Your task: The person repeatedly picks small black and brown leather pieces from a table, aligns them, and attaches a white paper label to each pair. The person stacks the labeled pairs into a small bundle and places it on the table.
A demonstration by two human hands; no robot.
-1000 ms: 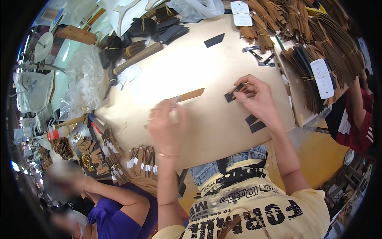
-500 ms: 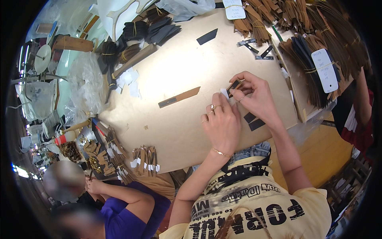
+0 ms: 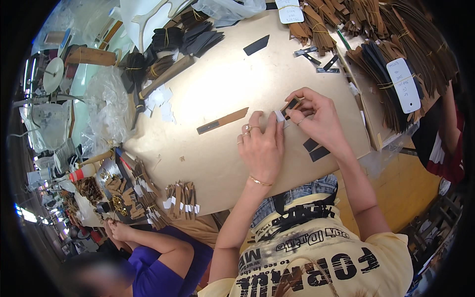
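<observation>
L hand (image 3: pixel 261 154) now further left, grip unclear; dk strip (image 3: pixel 292 104) in R hand (image 3: pixel 319 115) pinch

Black lettering (image 3: pixel 332 270) on a yellow shirt (image 3: pixel 366 252) — small writing (image 3: pixel 401 78) on white tags (image 3: pixel 406 94)

Left hand (image 3: pixel 262 152): moved off brown strip (image 3: pixel 232 118) | dark end (image 3: pixel 208 127): uncovered | white tab (image 3: pixel 279 116): now at fingertips

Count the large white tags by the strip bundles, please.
2: an upper tag at the picture's top, and a lower tag farther right. Others may be hidden.
</observation>
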